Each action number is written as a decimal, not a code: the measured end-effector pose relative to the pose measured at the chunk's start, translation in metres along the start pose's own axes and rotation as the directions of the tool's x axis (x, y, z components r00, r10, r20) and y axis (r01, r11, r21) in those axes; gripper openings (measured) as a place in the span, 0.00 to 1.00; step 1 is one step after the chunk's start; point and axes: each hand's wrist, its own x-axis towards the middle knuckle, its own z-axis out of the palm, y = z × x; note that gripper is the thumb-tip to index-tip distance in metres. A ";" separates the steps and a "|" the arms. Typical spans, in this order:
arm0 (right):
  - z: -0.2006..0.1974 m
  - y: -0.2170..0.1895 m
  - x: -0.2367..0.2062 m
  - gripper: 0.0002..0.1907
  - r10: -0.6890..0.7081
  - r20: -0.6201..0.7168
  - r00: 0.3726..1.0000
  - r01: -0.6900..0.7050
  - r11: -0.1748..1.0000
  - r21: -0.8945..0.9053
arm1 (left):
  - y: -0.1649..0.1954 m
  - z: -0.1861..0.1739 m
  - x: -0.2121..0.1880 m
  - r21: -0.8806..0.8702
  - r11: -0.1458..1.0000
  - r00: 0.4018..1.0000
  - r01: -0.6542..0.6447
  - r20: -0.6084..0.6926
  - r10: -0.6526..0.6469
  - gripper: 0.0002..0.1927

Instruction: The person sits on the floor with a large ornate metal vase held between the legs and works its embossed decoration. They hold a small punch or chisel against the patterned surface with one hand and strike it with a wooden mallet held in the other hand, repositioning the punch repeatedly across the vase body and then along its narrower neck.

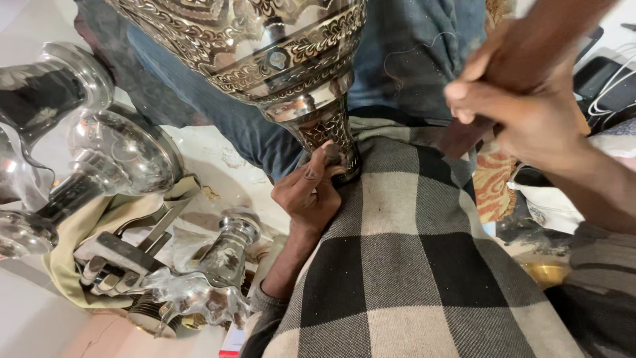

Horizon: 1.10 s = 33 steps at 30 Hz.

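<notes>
- My left hand point(310, 192) has its fingers point(329, 156) curled narrowly around the foot of the large engraved silver-and-gold metal vase point(278, 53), thumb and forefinger pressed on the patterned stem where it meets the cloth.
- The vase rises up and away from those fingers; its wide embossed body fills the top of the view and its stem stands on the black-and-beige checked cloth point(411, 265) over my lap.
- My right hand point(523, 119) is closed tight around a dark brown wooden handle point(536, 40), fingers wrapped fully, thumb along the top. I cannot tell what is at the handle's far end; it leaves the frame.
- The two hands are well apart, with open checked cloth between them.
- Left of my left fingers lie polished silver metal stand parts point(99, 146), on a pale yellow cloth point(66, 258) on the floor point(218, 159), with a smaller shiny silver pedestal piece point(225, 258) near my forearm. That side is crowded.
- Behind the vase is a person's blue denim leg point(411, 53), close to the vase body.
</notes>
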 end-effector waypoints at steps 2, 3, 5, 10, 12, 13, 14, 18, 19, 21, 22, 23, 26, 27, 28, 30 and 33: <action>-0.001 -0.014 0.001 0.04 0.069 0.067 0.995 -0.073 0.996 0.054 | 0.001 0.001 0.000 -0.019 1.000 1.000 -0.007 -0.019 0.007 0.23; -0.001 -0.019 0.001 0.03 0.105 0.114 0.988 -0.103 0.994 -0.022 | 0.002 0.001 0.000 0.008 1.000 1.000 -0.013 -0.011 0.013 0.23; -0.003 -0.027 0.003 0.02 0.201 0.198 0.959 -0.059 0.829 -0.556 | 0.005 -0.001 0.001 0.047 0.999 1.000 -0.002 0.009 0.002 0.22; 0.004 -0.028 0.004 0.16 0.177 0.326 0.929 0.254 0.337 -0.907 | 0.010 -0.006 0.004 0.044 0.999 0.999 0.014 0.034 -0.015 0.23; 0.006 -0.029 0.004 0.18 0.190 0.345 0.919 0.269 0.336 -0.903 | 0.010 -0.005 0.005 0.080 0.996 0.999 0.027 0.033 -0.030 0.22; 0.007 -0.029 0.003 0.19 0.262 0.307 0.915 0.248 0.236 -0.940 | 0.011 -0.005 0.005 0.100 0.994 0.999 0.033 0.029 -0.036 0.22; 0.007 -0.030 0.002 0.20 0.325 0.259 0.910 0.228 0.133 -0.965 | 0.011 -0.005 0.005 0.098 0.995 0.999 0.032 0.031 -0.035 0.22; 0.006 -0.032 0.000 0.14 0.388 0.218 0.895 0.211 0.060 -0.976 | 0.011 -0.004 0.004 0.085 0.996 0.999 0.026 0.039 -0.029 0.23; 0.005 -0.033 0.000 0.15 0.357 0.230 0.905 0.165 0.205 -0.965 | 0.011 -0.005 0.004 0.088 0.996 0.999 0.024 0.039 -0.027 0.24; 0.005 -0.033 -0.001 0.15 0.296 0.239 0.925 0.179 0.215 -0.960 | 0.009 -0.004 0.004 0.077 0.997 0.999 0.019 0.045 -0.022 0.21; 0.005 -0.033 -0.002 0.14 0.275 0.244 0.930 0.230 0.081 -0.970 | 0.009 -0.005 0.005 0.071 0.997 0.998 0.022 0.049 -0.025 0.21; 0.005 -0.034 -0.002 0.13 0.255 0.250 0.934 0.273 -0.056 -0.960 | 0.009 -0.005 0.005 0.078 0.996 0.998 0.032 0.056 -0.036 0.22; 0.003 -0.037 -0.002 0.13 0.308 0.222 0.925 0.013 0.560 -0.828 | 0.007 -0.005 0.006 0.062 0.998 0.997 0.018 0.071 -0.023 0.25; 0.003 -0.039 -0.003 0.16 0.360 0.185 0.914 0.075 0.298 -0.952 | 0.006 -0.005 0.006 0.033 0.999 0.997 0.011 0.075 -0.013 0.26; 0.001 -0.040 -0.005 0.19 0.404 0.135 0.905 0.141 0.016 -0.990 | 0.006 -0.006 0.005 0.006 1.000 0.997 0.010 0.081 -0.010 0.28; -0.003 -0.038 -0.005 0.19 0.412 0.120 0.903 0.144 -0.027 -0.989 | 0.006 -0.006 0.005 0.007 1.000 0.996 0.028 0.079 -0.028 0.28; -0.013 -0.029 -0.007 0.15 0.426 0.146 0.893 0.043 0.242 -0.969 | 0.006 -0.007 0.004 0.040 0.997 0.993 0.068 0.095 -0.071 0.30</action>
